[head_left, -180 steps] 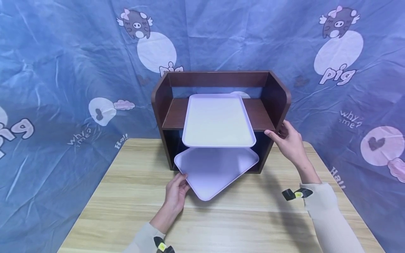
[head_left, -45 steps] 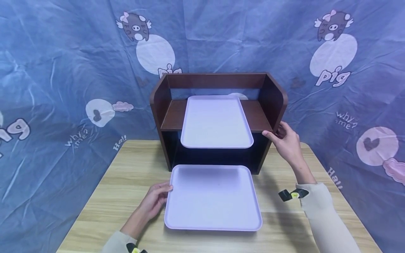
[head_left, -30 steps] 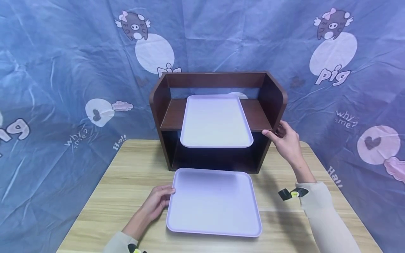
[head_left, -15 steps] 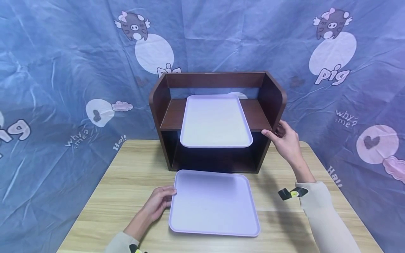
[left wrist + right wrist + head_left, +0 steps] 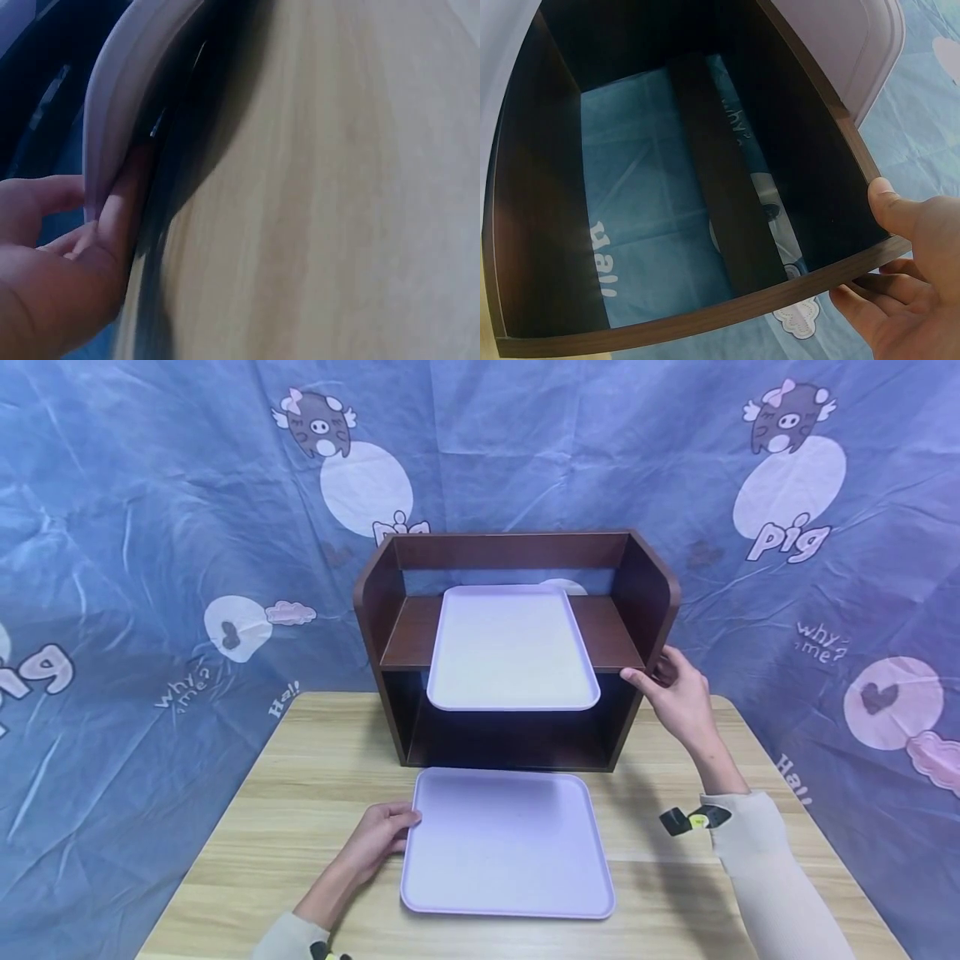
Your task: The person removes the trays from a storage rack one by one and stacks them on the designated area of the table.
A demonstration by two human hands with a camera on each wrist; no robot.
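My left hand (image 5: 375, 839) pinches the left rim of a pale lavender rectangular tray (image 5: 510, 843), thumb on top and fingers beneath. That tray is just in front of the dark brown two-tier shelf (image 5: 517, 550). In the left wrist view, the tray's rim (image 5: 112, 97) runs between thumb and fingers, its edge a little above the wood. My right hand (image 5: 682, 697) grips the shelf's right side panel where the middle board meets it. A second tray (image 5: 513, 647) of the same kind lies on the middle board, its front end overhanging. The right wrist view shows the lower compartment (image 5: 547, 195) and its open back.
A light wood-grain table (image 5: 315, 760) carries the shelf and reaches out on both sides. Behind it hangs a blue printed cloth (image 5: 510, 452), which also drapes at left and right. The upper tray's overhang covers part of the lower compartment's opening.
Six seconds ago the lower tray sat skewed, partly inside the lower compartment. My left hand has drawn it out and turned it nearly square, then shifted it slightly. My right hand has stayed put.
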